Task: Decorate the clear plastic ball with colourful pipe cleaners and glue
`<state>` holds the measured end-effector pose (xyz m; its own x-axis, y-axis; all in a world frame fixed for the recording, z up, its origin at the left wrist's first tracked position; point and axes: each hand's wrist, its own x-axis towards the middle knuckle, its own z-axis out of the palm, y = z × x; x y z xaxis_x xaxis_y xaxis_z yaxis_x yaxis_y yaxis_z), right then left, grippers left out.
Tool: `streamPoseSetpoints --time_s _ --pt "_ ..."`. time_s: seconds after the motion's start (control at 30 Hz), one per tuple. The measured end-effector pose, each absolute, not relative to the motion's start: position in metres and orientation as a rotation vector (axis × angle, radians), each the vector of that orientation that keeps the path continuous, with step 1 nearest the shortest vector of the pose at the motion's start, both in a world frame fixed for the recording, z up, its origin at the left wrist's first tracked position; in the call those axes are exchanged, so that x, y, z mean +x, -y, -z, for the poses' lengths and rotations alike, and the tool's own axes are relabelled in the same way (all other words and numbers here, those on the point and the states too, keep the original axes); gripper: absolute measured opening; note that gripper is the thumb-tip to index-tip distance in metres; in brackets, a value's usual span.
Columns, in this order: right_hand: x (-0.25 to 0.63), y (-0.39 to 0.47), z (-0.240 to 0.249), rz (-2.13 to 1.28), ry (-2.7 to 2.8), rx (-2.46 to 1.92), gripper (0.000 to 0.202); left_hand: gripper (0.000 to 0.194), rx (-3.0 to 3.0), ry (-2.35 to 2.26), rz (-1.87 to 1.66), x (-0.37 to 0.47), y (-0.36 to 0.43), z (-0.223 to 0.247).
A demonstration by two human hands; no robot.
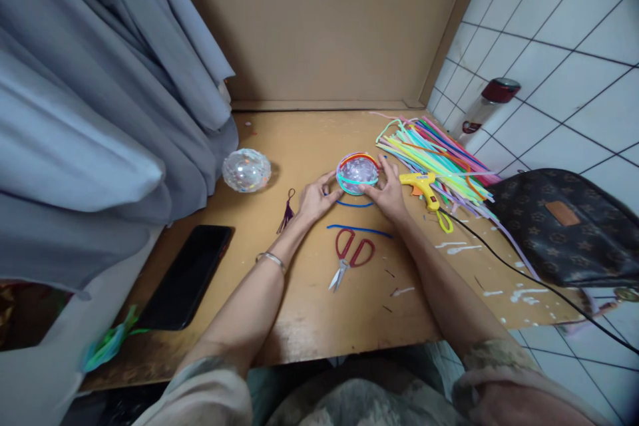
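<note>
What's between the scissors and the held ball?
Head view: a blue strip close to the scissors, then a curved blue strip nearer the ball.

Apparently a home craft corner, wooden bench (pixel 319 319) by a white tiled wall (pixel 544 13), hanging grey cloth (pixel 100 80), yellow glue gun (pixel 423 183), heaped colourful pipe cleaners (pixel 424 150), patterned bag (pixel 529 233)

The left forearm (pixel 254 299) and right forearm (pixel 442 276) reach in over the near edge of the desk (pixel 309 306), slanting inward so that they converge toward its back edge. The left hand (pixel 317 200) and right hand (pixel 391 194) face each other, a little apart, both closed in a fingertip hold, fingers bent and thumbs on the near-edge side.
</note>
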<state>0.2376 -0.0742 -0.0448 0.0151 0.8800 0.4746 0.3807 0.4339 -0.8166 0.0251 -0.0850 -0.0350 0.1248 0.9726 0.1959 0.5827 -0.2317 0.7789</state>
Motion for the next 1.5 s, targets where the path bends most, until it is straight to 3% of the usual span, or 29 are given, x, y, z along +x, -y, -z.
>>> streamPoseSetpoints --time_s 0.7,0.83,1.1,1.5 --pt "0.230 0.082 0.035 -0.343 1.763 -1.030 0.071 0.054 1.935 -1.631 -0.846 0.029 0.088 0.027" --pt "0.228 0.083 0.031 -0.345 1.802 -0.947 0.063 0.066 1.917 -1.628 -0.888 0.029 0.088 0.029" --pt "0.227 0.089 0.023 -0.286 1.935 -1.070 0.090 0.069 1.955 -1.450 -1.017 0.026 0.087 0.037" --pt "0.225 0.089 0.020 -0.301 1.931 -1.079 0.076 0.072 1.952 -1.390 -1.051 0.027 0.090 0.037"
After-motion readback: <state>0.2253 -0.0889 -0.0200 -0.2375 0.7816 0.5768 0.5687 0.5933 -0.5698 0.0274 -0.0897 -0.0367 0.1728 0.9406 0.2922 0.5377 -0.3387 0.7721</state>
